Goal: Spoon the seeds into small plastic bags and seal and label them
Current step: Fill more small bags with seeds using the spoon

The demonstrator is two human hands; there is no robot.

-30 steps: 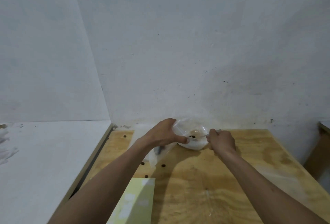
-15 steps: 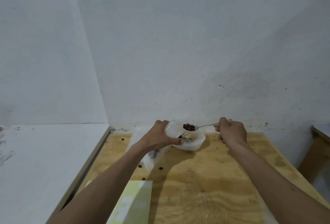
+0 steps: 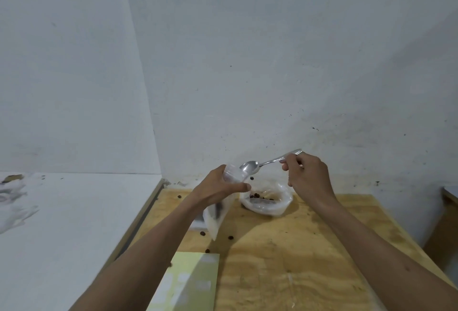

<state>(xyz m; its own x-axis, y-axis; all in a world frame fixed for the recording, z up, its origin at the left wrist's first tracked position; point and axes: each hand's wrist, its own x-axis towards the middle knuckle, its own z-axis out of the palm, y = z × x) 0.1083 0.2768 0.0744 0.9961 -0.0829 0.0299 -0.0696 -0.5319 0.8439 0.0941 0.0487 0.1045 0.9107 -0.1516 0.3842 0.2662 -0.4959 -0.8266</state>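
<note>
Left hand (image 3: 218,190) pinches the floppy, slippery bag (image 3: 218,214) near its mouth; right hand (image 3: 306,174) grips the spoon (image 3: 250,167) at 1 o'clock.

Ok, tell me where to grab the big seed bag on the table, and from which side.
Take the big seed bag by its rolled-down rim on the right, coming from the right. It sits open with seeds inside; that side is clear, while the left hand and small bag crowd the left.
</note>
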